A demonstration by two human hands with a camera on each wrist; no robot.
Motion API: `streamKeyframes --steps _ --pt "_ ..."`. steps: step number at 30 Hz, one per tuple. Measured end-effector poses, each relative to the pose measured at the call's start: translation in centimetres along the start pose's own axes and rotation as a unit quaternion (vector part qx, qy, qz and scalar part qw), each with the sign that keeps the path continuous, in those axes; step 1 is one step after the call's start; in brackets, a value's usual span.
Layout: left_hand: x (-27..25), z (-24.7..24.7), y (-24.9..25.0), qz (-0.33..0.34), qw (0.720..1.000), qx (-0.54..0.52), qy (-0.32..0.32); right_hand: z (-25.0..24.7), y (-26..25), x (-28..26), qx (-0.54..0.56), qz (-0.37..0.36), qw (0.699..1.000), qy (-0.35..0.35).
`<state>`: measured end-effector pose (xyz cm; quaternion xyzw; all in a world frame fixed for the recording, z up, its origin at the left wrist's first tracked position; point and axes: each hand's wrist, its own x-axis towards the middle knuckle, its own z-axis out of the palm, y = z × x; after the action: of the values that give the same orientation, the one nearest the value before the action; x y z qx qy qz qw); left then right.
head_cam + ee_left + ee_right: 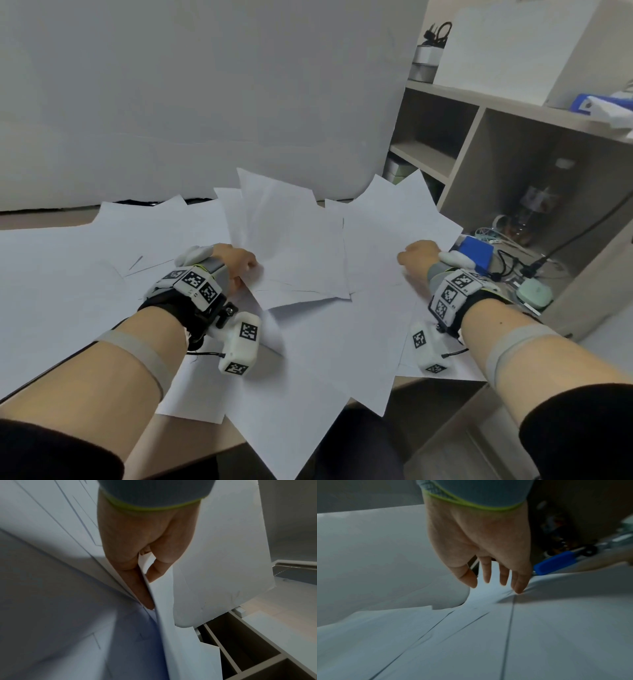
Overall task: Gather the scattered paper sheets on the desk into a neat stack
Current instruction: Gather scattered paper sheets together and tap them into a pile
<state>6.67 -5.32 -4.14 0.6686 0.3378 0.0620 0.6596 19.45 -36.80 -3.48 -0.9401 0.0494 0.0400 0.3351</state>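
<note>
Several white paper sheets (308,359) lie scattered and overlapping across the desk (191,442); some hang over its front edge. My left hand (239,265) grips a fanned bunch of sheets (284,236) by its near corner, raised off the pile. In the left wrist view the left hand (147,577) pinches the edges of the held sheets (171,615) between thumb and fingers. My right hand (416,257) rests on the sheets at the right. In the right wrist view the right hand (494,584) has straight fingers, tips touching the flat sheets (488,635).
A large white board (205,102) stands behind the desk. An open shelf unit (513,154) rises at the right. Beside my right hand lie a blue box (476,251), cables and a mint-green device (534,294).
</note>
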Motion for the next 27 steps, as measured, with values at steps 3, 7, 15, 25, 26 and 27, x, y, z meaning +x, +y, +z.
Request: streamKeyframes --steps 3,7,15,25,26,27 --pt "-0.5 -0.7 0.6 0.008 0.999 -0.036 0.000 -1.4 1.7 1.1 0.036 0.056 0.997 0.036" --pt "-1.2 -0.5 1.3 0.044 0.997 -0.060 0.009 -3.1 2.7 2.7 0.116 0.107 0.986 0.056" --pt "-0.1 1.5 1.2 0.056 0.992 -0.110 0.040 -3.5 2.6 5.8 0.293 0.171 0.939 0.059" --pt "3.3 2.3 -0.4 -0.006 0.997 -0.079 0.017 -2.3 3.5 8.8 0.333 0.184 0.925 0.016" --pt "4.2 2.2 -0.8 -0.011 0.996 -0.080 0.021 -2.2 3.4 8.9 0.335 0.187 0.923 0.022" --pt "5.1 2.1 -1.1 -0.010 0.997 -0.079 0.019 -2.1 3.4 9.2 0.343 0.187 0.920 0.025"
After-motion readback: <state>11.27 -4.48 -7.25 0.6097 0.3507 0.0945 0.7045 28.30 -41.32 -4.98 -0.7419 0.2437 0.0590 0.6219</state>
